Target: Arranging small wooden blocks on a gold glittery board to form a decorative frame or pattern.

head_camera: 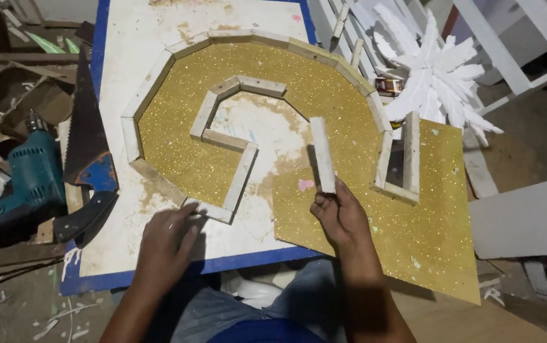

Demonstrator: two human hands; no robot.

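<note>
Right hand point(343, 216) fingers pinch a loose wooden strip point(323, 154) inside the wooden frame point(159, 70); left hand point(168, 235) fingers, close together, press the frame's lower end

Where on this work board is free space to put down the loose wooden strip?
Free: the pale patch inside the inner wooden frame, and the gold glitter sheet beside the right hand. Crowded: the board's left edge, with the saw and drill, and near the left hand.
</note>
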